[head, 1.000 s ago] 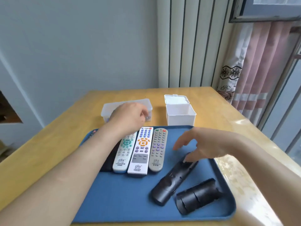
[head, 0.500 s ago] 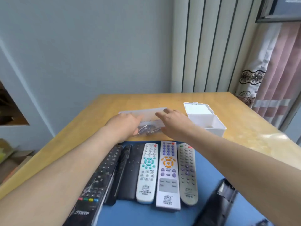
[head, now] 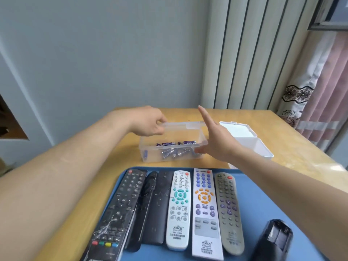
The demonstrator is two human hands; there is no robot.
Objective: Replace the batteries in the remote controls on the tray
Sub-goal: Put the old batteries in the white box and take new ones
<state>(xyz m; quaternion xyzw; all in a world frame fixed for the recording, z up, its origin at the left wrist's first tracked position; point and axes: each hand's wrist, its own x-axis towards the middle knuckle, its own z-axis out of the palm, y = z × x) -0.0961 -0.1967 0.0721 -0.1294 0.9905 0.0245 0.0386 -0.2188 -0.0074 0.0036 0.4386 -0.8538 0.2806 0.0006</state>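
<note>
Head view catches the battery-fetching step. Both hands are at the clear box [head: 180, 124], which sits on the table [head: 282, 132] in the middle of the frame, just above the far edge of the blue tray [head: 263, 200]. The left hand [head: 148, 122] has its fingers curled over the box's left rim and grips it. The right hand [head: 216, 142] is flat, with straight fingers pointing up and the palm against the box's right end; it holds nothing. Loose batteries [head: 175, 148] lie piled along the bottom of the box, some with purple labels.

Six remotes lie side by side on the tray with their buttons up, among them a wide black remote [head: 120, 210] at the left, a teal-buttoned remote [head: 178, 210] and a grey remote [head: 228, 211]. At the lower right of the frame an open remote [head: 273, 240] lies back up with its battery bay uncovered. The bay looks empty, though it is blurred. A white box [head: 252, 147] with its lid hinged back stands just right of the clear box.

The hands appear to be steadying or shifting the box, not yet picking from it. Next, one hand needs to reach in, pinch fresh cells off the pile and carry them down to the open bay. Each cell's ends must be matched to the contacts. The cells are round and likely to roll.
</note>
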